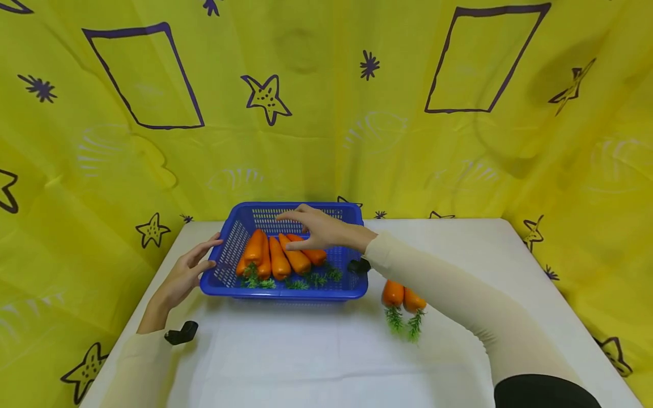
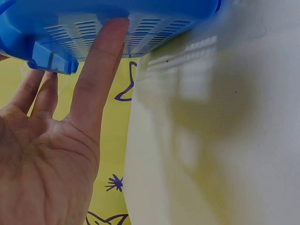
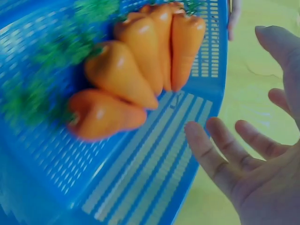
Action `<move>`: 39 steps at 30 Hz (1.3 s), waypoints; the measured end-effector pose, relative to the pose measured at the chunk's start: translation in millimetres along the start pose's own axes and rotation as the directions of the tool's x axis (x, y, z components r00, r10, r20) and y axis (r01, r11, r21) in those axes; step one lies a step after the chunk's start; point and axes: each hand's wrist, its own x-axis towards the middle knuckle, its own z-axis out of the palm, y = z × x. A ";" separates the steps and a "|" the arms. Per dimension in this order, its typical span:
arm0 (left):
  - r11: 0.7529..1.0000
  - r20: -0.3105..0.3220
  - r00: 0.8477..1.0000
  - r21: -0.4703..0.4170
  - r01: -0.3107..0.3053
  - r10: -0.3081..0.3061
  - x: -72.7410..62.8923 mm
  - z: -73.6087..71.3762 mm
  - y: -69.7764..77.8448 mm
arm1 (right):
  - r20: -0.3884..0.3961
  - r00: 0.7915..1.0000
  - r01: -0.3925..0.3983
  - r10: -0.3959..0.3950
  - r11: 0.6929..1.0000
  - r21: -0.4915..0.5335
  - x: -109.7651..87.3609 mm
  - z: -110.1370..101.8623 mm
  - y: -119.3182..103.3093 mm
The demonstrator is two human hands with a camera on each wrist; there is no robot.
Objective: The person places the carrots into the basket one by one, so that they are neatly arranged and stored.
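Observation:
A blue plastic basket [image 1: 306, 293] holds several orange toy carrots [image 1: 279, 260] with feathery green tops. My left hand [image 1: 179, 276] is at the basket's left end, fingers fairly straight, thumb tip against the outer wall [image 2: 154, 26] in the left wrist view. Over the basket reaches my right hand [image 1: 321, 228], its fingers spread and holding nothing. In the right wrist view that hand [image 3: 253, 173] overlaps the basket's slotted far wall, apart from the carrots [image 3: 122, 75] inside. Two more toy carrots [image 1: 393, 293] lie on the table right of the basket, partly hidden by my right sleeve.
A white-covered table [image 1: 285, 351] carries the basket near its back edge. Behind and on both sides hangs a yellow curtain [image 1: 316, 158] with dark star drawings. Dark straps [image 1: 182, 333] sit at my wrists.

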 end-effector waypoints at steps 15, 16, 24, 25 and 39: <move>1.000 0.009 1.000 0.007 0.002 -0.002 2.6 3.1 -1.6 | -0.184 0.975 -0.118 0.122 0.992 0.034 -109.8 -27.6 43.2; 1.000 0.008 1.000 0.005 0.000 0.000 2.2 2.6 -2.7 | -0.191 0.973 -0.127 0.131 0.991 0.031 -117.8 -28.5 46.1; 0.999 0.013 0.999 0.000 -0.034 0.034 -0.6 -1.4 -5.6 | -0.257 0.940 -0.214 0.226 0.974 0.073 -178.0 -27.6 69.6; 0.999 0.016 0.999 0.003 -0.037 0.037 -0.7 -1.3 -4.9 | -0.262 0.936 -0.224 0.237 0.971 0.079 -184.5 -26.5 71.9; 0.999 0.022 0.999 0.011 -0.037 0.036 0.3 -2.1 -4.4 | -0.308 0.899 -0.275 0.311 0.949 0.155 -233.0 -5.6 94.6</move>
